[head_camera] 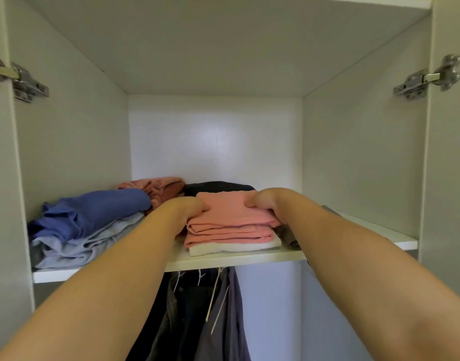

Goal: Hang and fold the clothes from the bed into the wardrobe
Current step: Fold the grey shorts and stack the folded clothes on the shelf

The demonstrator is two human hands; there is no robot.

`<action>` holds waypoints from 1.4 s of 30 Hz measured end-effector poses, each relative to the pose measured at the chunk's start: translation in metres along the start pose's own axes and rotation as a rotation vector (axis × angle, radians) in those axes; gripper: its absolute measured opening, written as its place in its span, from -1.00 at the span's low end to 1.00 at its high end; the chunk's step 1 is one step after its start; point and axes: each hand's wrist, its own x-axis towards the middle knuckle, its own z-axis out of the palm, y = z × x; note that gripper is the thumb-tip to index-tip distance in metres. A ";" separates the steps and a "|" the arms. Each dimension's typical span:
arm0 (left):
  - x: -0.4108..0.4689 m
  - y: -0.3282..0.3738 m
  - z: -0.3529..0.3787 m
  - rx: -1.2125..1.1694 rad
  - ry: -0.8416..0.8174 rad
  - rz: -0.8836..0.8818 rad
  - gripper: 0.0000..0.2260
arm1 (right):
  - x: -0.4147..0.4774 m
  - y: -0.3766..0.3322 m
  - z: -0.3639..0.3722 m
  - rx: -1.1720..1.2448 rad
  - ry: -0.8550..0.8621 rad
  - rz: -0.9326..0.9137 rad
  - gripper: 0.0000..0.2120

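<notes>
Upper compartment of the wardrobe [80, 126], as I see it. My left hand [191, 206] and right hand [260, 200] grip the pink folded garment [231, 217], fingers curled at its left and right edges. It lies between the fingers, stacked on a white folded garment [234, 247] on the shelf [223, 259]. Left of the left fingers, a blue garment [93, 212] lies on a pale blue garment [75, 250]. Just beyond the fingers is a black garment [218, 186]. Below them, under the shelf, hang dark clothes [210, 313].
</notes>
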 end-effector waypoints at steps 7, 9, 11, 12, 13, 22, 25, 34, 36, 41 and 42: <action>0.002 0.005 -0.011 -0.104 -0.094 -0.066 -0.62 | 0.015 0.002 -0.001 0.342 -0.203 -0.001 -0.63; 0.005 0.003 -0.015 -0.142 -0.132 -0.079 -0.61 | 0.013 0.001 0.003 0.378 -0.225 -0.059 -0.68; 0.007 0.001 -0.017 -0.193 -0.146 -0.075 -0.60 | 0.009 -0.003 0.005 0.376 -0.205 -0.112 -0.75; 0.009 0.001 -0.017 -0.232 -0.156 -0.053 -0.62 | 0.008 -0.004 0.004 0.371 -0.186 -0.140 -0.77; 0.006 0.003 -0.016 -0.277 -0.154 -0.030 -0.66 | 0.006 -0.006 0.001 0.368 -0.164 -0.168 -0.78; -0.024 0.077 0.038 -0.530 -0.245 0.180 -0.81 | -0.016 -0.003 -0.093 0.450 0.036 -0.248 -0.78; -0.025 0.093 0.071 -0.557 -0.326 0.202 -0.77 | -0.023 0.009 -0.128 0.445 0.076 -0.236 -0.77; -0.011 0.099 0.157 -0.448 -0.372 0.193 -0.59 | -0.009 0.097 -0.161 0.464 0.151 -0.095 -0.83; -0.006 0.092 0.170 -0.368 -0.382 0.179 -0.54 | -0.004 0.116 -0.157 0.323 0.162 -0.044 -0.82; -0.005 0.083 0.175 -0.306 -0.351 0.153 -0.65 | -0.009 0.117 -0.150 -0.081 0.240 0.108 -0.67; -0.007 0.082 0.174 -0.322 -0.359 0.143 -0.65 | -0.010 0.114 -0.150 -0.146 0.243 0.133 -0.60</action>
